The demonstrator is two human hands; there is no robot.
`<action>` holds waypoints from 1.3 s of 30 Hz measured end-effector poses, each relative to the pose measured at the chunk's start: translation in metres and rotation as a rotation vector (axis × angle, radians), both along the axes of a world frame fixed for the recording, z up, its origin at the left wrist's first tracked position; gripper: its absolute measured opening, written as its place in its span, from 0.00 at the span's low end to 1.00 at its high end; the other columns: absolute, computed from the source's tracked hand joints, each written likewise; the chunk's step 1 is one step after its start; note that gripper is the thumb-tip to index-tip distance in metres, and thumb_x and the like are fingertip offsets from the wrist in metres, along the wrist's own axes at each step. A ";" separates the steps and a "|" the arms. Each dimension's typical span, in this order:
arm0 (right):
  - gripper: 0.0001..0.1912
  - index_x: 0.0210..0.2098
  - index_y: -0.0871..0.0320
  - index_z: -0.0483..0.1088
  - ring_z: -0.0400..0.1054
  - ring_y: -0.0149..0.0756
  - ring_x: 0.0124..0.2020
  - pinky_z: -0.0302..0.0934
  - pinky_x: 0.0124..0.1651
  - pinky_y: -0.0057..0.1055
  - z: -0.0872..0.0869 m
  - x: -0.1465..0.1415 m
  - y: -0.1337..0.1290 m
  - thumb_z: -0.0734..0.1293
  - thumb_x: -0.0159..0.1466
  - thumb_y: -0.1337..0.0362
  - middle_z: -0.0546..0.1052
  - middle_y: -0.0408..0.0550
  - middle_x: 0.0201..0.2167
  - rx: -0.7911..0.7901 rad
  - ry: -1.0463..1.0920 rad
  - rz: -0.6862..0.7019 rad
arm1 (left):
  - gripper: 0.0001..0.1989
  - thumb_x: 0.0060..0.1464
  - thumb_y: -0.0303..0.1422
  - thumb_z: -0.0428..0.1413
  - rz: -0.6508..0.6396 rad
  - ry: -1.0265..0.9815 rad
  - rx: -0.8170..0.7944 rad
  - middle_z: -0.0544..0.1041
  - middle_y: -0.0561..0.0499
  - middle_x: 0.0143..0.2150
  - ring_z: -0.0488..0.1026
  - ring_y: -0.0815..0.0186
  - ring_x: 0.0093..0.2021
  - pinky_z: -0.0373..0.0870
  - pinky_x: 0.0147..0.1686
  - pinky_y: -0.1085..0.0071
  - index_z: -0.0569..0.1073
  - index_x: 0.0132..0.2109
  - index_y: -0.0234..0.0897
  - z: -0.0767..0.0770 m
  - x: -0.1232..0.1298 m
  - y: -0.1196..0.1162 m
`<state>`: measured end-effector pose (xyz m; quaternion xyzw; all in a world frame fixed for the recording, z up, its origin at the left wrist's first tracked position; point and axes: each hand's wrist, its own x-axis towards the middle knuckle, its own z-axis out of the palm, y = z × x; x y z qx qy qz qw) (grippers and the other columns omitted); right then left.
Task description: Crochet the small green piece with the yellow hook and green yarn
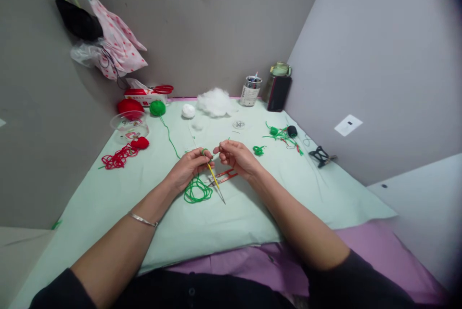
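Note:
In the middle, my left hand (193, 167) is closed on a yellow-handled crochet hook (213, 176), its thin metal end slanting down toward the cloth. Green yarn wraps by the left fingers, and a loose coil of green yarn (198, 189) lies just below them. My right hand (236, 157) is close beside the left, thumb and finger pinched together. A bit of green yarn (229, 138) shows at its fingertips; the rest of the grip is hidden. Under the hands lie orange-handled thread snips (228, 174), partly covered.
A green yarn ball (158, 108), white yarn ball (188, 111) and white stuffing (215, 102) stand at the back. Left are red yarn (121, 156) and a clear bowl (130, 126). Right are green yarn scraps (258, 150), a pen can (250, 91) and a black stand (321, 156).

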<state>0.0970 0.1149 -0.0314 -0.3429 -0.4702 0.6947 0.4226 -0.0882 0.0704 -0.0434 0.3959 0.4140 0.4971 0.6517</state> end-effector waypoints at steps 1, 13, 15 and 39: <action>0.23 0.28 0.57 0.73 0.64 0.26 0.25 0.60 0.28 0.25 0.000 0.001 0.000 0.81 0.51 0.46 0.82 0.47 0.31 0.029 -0.023 -0.019 | 0.08 0.54 0.30 0.70 0.003 0.020 0.004 0.81 0.52 0.36 0.80 0.64 0.38 0.77 0.44 0.65 0.79 0.35 0.34 -0.001 0.000 0.000; 0.09 0.33 0.55 0.77 0.64 0.33 0.32 0.60 0.38 0.31 -0.004 -0.009 -0.016 0.69 0.68 0.60 0.74 0.42 0.30 0.651 -0.471 -0.110 | 0.13 0.67 0.37 0.63 -0.092 0.184 0.008 0.81 0.45 0.53 0.81 0.56 0.50 0.81 0.50 0.54 0.79 0.54 0.35 -0.012 -0.008 0.003; 0.06 0.36 0.54 0.78 0.66 0.33 0.34 0.60 0.41 0.31 -0.005 -0.010 -0.021 0.69 0.70 0.63 0.73 0.43 0.34 0.773 -0.558 -0.058 | 0.18 0.68 0.39 0.62 -0.090 0.159 0.010 0.79 0.42 0.59 0.80 0.54 0.53 0.81 0.51 0.51 0.76 0.60 0.36 -0.014 -0.009 0.004; 0.05 0.34 0.56 0.74 0.68 0.33 0.31 0.60 0.37 0.30 -0.009 -0.003 -0.006 0.67 0.66 0.68 0.77 0.41 0.29 0.665 -0.699 -0.044 | 0.16 0.68 0.38 0.63 -0.010 0.206 0.140 0.80 0.44 0.56 0.81 0.56 0.50 0.81 0.49 0.54 0.77 0.57 0.35 -0.033 -0.006 0.007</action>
